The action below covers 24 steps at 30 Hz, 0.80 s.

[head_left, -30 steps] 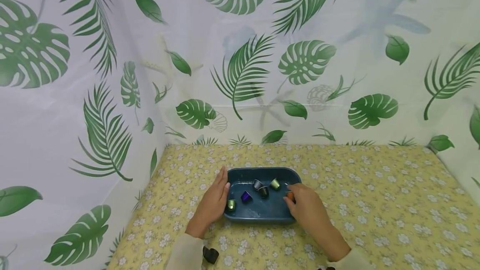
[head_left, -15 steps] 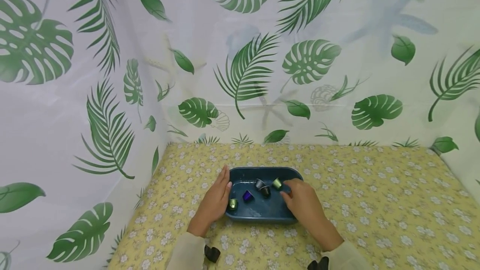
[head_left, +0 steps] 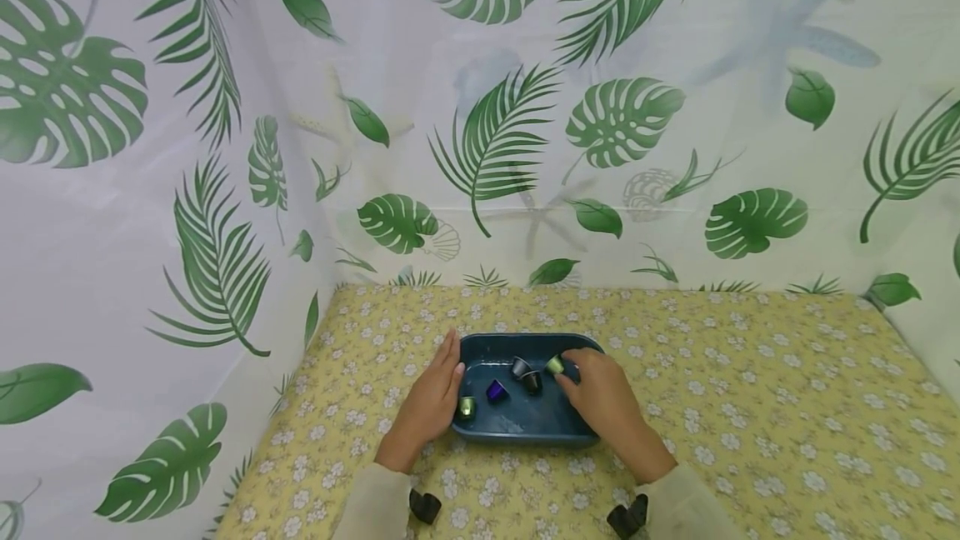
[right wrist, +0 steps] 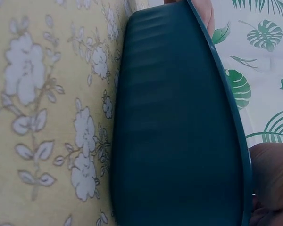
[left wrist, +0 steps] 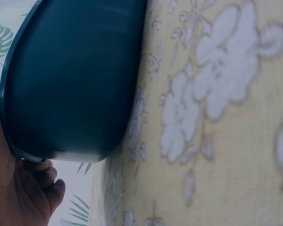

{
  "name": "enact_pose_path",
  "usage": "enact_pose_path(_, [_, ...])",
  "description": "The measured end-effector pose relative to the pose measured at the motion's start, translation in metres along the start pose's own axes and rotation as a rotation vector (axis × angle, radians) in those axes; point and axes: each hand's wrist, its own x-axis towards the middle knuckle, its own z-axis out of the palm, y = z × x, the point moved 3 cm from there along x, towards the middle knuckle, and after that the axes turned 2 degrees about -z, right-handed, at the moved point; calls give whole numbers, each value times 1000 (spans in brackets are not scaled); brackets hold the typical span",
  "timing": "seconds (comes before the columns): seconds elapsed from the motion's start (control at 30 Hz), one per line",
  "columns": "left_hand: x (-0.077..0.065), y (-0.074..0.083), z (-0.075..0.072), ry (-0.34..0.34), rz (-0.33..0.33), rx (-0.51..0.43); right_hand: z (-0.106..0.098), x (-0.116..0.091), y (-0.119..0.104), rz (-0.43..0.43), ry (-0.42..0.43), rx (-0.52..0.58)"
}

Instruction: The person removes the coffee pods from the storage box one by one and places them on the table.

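Note:
A dark blue tray (head_left: 517, 427) lies in front of me with small coffee capsules in it. My left hand (head_left: 431, 402) rests against the tray's left side, fingers straight along it and thumb at the rim. Inside the right end, thumb and finger of my right hand (head_left: 606, 398) pinch a light green coffee capsule (head_left: 554, 365). Left of that capsule are a silver capsule (head_left: 520, 367) and a black capsule (head_left: 532, 382) side by side. A purple capsule (head_left: 496, 391) lies farther left, and a yellow-green capsule (head_left: 467, 408) sits in the near left corner. The right palm is hidden.
Yellow flowered cloth (head_left: 750, 407) covers the table around the tray. A white sheet with green leaves (head_left: 480, 148) hangs behind and on the left. Black straps (head_left: 426, 507) show at the wrists. The tray's outer walls (left wrist: 75, 84) fill much of both wrist views.
My right hand has moved left and away from me, from an orange capsule at the tray's right end to the light green one. The orange capsule has gone out of sight. My left hand stays put.

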Motion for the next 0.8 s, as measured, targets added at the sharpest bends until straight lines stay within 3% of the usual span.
enact_pose_path(0.8, [-1, 3, -1, -10, -13, 28, 19, 16, 3, 34, -81, -37])
